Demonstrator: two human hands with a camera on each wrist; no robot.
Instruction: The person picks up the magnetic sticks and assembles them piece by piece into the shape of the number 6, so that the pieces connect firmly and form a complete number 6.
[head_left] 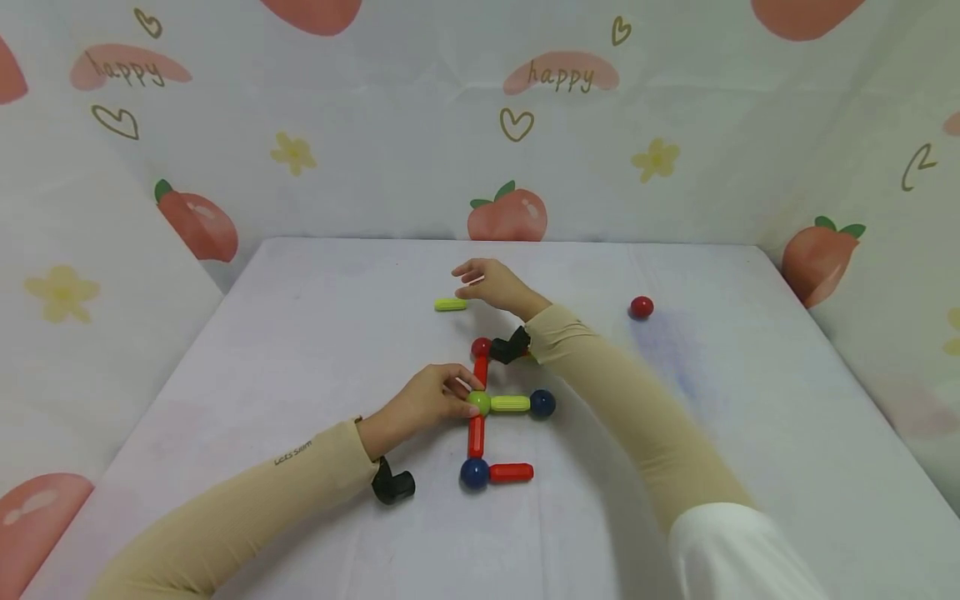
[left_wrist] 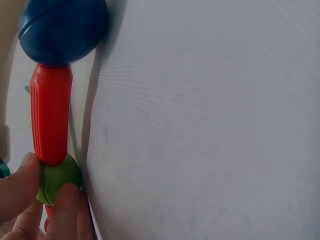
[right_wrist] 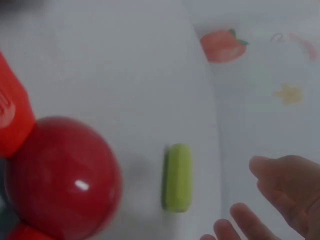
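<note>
My left hand (head_left: 425, 402) pinches a green ball (head_left: 480, 403) between thumb and fingers; the left wrist view shows this grip closely. Red rods join that ball to a red ball (head_left: 481, 347) behind and a blue ball (head_left: 475, 473) in front. A yellow-green rod (head_left: 510, 404) runs right from it to a dark blue ball (head_left: 542, 403). Another red rod (head_left: 512, 472) points right from the front blue ball. Above the table, my right hand (head_left: 498, 286) has loosely spread fingers and holds nothing. Close to its fingertips lies a loose yellow-green rod (right_wrist: 178, 178).
A loose red ball (head_left: 641, 307) lies at the back right of the white table (head_left: 337, 317). The right wrist's black camera (head_left: 510, 346) partly hides pieces beside the back red ball. A patterned cloth (head_left: 390, 125) hangs behind the table.
</note>
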